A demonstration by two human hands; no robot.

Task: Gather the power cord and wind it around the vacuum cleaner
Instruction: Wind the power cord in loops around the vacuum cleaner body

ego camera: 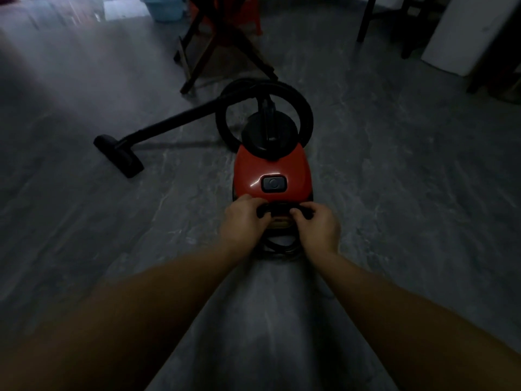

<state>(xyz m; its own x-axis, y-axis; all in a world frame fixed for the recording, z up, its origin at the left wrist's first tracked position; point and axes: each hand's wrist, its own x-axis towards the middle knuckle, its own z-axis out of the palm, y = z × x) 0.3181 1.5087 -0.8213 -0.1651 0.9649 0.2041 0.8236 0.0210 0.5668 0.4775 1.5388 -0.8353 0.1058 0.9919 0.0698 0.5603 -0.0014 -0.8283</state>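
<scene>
A red canister vacuum cleaner (pixel 272 167) sits on the grey floor in the middle of the view, its black hose (pixel 306 114) looping at the far end. The black power cord (pixel 277 208) lies in loops at the cleaner's near end. My left hand (pixel 242 220) grips the cord on its left side. My right hand (pixel 317 224) grips it on the right. More cord loops (pixel 279 248) rest on the floor between my wrists. The room is dim, so the cord's plug cannot be made out.
The black wand and floor nozzle (pixel 119 155) stretch out to the left of the cleaner. A wooden folding stand (pixel 214 43) stands behind it. A dark chair (pixel 394 24) and a white appliance (pixel 465 35) are at the back right, a pale blue tub (pixel 163 8) at the back.
</scene>
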